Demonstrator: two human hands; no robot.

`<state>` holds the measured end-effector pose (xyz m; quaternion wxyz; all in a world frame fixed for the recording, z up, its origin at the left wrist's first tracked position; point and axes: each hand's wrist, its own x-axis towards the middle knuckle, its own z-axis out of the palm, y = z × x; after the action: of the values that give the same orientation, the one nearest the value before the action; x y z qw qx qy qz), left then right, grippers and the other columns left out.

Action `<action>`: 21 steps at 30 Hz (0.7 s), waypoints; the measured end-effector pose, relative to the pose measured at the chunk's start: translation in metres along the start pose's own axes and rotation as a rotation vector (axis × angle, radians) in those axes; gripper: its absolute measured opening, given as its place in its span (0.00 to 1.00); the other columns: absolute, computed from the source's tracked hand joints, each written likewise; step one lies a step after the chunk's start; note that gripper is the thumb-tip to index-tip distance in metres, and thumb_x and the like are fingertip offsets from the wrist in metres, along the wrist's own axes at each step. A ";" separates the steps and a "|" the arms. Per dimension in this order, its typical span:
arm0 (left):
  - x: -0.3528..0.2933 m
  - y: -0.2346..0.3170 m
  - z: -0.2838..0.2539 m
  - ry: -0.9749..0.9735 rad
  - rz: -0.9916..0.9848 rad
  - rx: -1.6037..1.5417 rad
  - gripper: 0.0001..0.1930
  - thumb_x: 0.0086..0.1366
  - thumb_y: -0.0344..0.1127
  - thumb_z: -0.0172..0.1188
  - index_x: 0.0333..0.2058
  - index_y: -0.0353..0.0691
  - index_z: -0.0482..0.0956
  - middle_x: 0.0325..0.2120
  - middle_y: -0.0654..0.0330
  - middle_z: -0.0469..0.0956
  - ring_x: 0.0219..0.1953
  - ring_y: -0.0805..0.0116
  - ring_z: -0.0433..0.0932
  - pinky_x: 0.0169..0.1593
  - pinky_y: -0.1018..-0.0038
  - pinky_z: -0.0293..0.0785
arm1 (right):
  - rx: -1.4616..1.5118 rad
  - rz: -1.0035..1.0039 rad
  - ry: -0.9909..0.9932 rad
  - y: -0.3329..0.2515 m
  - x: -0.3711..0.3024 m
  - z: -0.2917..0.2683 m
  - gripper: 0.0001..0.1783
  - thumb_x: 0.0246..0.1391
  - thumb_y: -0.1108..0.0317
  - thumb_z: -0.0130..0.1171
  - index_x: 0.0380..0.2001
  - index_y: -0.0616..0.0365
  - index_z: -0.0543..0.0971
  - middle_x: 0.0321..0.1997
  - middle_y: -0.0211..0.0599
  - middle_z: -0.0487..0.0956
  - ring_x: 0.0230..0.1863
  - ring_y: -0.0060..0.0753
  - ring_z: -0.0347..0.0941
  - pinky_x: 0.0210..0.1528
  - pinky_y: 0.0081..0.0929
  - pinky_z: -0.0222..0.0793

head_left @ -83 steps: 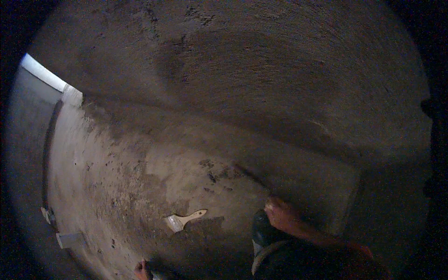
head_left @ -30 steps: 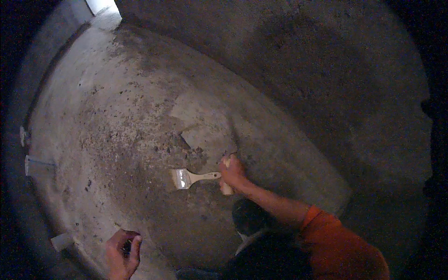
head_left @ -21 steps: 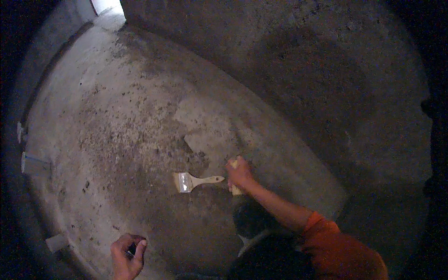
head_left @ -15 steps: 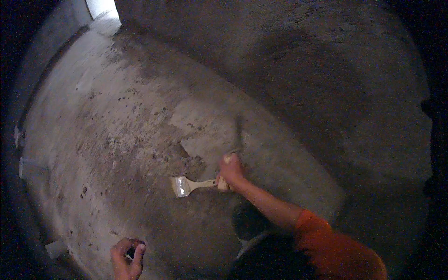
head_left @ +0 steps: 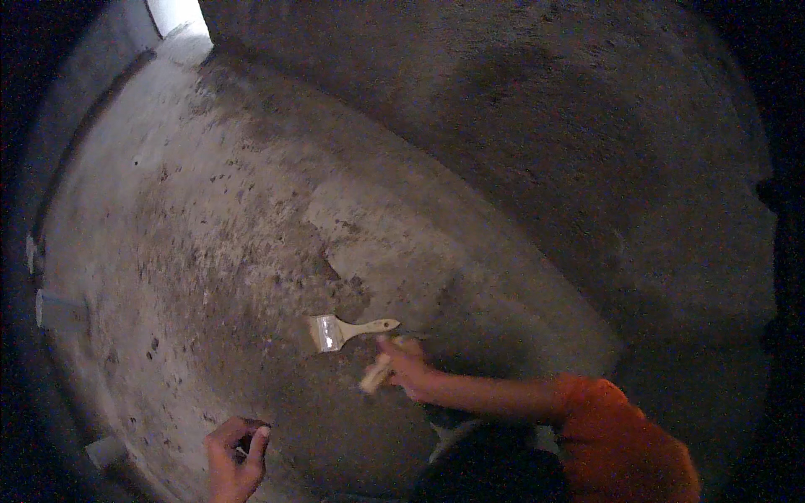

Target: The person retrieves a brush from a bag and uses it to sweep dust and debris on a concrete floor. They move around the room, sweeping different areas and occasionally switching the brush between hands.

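A flat paintbrush (head_left: pixel 359 328) with a pale wooden handle and shiny ferrule lies on the dirt ground (head_left: pixel 277 210), bristles to the left. Just below its handle end, my right hand (head_left: pixel 405 369) is closed around a tool with a pale wooden handle (head_left: pixel 377 374). Its working end is hidden or blurred, so I cannot tell its kind. My left hand (head_left: pixel 235 457) is raised at the lower left, fingers curled and thumb nearly meeting the forefinger. Whatever it may pinch is too dark to make out.
A rough dark earth wall (head_left: pixel 545 168) rises along the right. Two pale pipe ends (head_left: pixel 60 309) (head_left: pixel 104 453) stand at the left edge. Light enters through an opening (head_left: pixel 176 15) at the top left. My dark-clad leg (head_left: pixel 495 465) is at the bottom.
My right hand has moved down toward me with the wooden-handled tool, uncovering the brush's handle end. The brush lies in the same place; my left hand has shifted slightly.
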<state>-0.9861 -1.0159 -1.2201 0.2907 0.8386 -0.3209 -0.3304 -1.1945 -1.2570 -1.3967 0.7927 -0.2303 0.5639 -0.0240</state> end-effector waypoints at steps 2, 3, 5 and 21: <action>0.006 0.000 0.007 0.037 -0.038 -0.130 0.12 0.66 0.37 0.63 0.30 0.32 0.80 0.26 0.56 0.80 0.26 0.68 0.78 0.32 0.71 0.75 | -0.099 -0.052 -0.083 0.004 0.005 0.032 0.21 0.65 0.53 0.58 0.47 0.56 0.65 0.39 0.39 0.74 0.30 0.37 0.79 0.30 0.42 0.78; 0.007 0.000 0.009 0.053 -0.057 -0.194 0.12 0.66 0.37 0.63 0.30 0.31 0.80 0.26 0.56 0.80 0.26 0.68 0.79 0.32 0.71 0.75 | -0.147 -0.107 -0.051 0.004 0.008 0.045 0.21 0.65 0.54 0.58 0.47 0.57 0.64 0.39 0.41 0.75 0.29 0.37 0.79 0.28 0.40 0.77; 0.006 -0.002 0.014 0.121 -0.009 -0.183 0.13 0.67 0.38 0.62 0.32 0.31 0.80 0.26 0.55 0.80 0.27 0.67 0.79 0.34 0.71 0.76 | -0.281 -0.215 0.000 0.002 0.011 0.061 0.22 0.65 0.55 0.57 0.48 0.59 0.64 0.40 0.43 0.75 0.27 0.35 0.78 0.24 0.37 0.75; 0.005 -0.006 0.003 -0.259 -0.193 -0.027 0.23 0.70 0.49 0.60 0.51 0.34 0.80 0.42 0.51 0.82 0.46 0.63 0.80 0.49 0.66 0.75 | -0.994 -0.613 0.399 -0.023 -0.047 -0.193 0.30 0.58 0.52 0.62 0.57 0.58 0.70 0.32 0.38 0.78 0.34 0.35 0.75 0.35 0.36 0.72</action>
<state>-0.9831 -1.0171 -1.2278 0.2250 0.8121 -0.2693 -0.4663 -1.3810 -1.3286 -1.3961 0.4269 -0.7149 0.5531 -0.0275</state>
